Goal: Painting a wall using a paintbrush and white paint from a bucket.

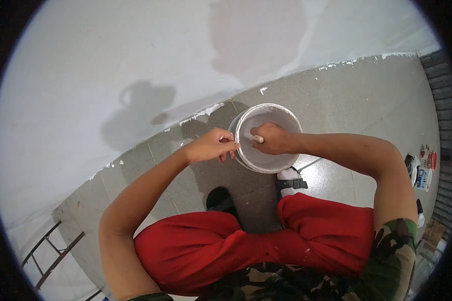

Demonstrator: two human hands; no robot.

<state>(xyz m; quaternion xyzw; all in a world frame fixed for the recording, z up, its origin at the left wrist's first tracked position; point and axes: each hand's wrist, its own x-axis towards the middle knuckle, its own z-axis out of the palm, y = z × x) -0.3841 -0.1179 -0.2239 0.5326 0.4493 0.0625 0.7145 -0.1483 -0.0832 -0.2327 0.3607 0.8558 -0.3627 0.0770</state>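
A white bucket (297,125) with a smeared rim stands on the tiled floor in front of me. My left hand (213,146) is at its left side, thumb and fingers closed on the rim. My right hand (273,139) reaches over the opening, wrapped round a tool with a pale, rounded handle (257,139). The handle's end points up out of my fist. The tool's working end is hidden below the hand, so I cannot tell its kind. Greyish-white material coats the inside of the bucket.
A white wall (110,60) rises just beyond the bucket, with white flakes along its foot. Containers (423,175) stand at the far right near corrugated sheeting (444,115). A dark metal frame (50,251) is at the lower left. My feet are close to the bucket.
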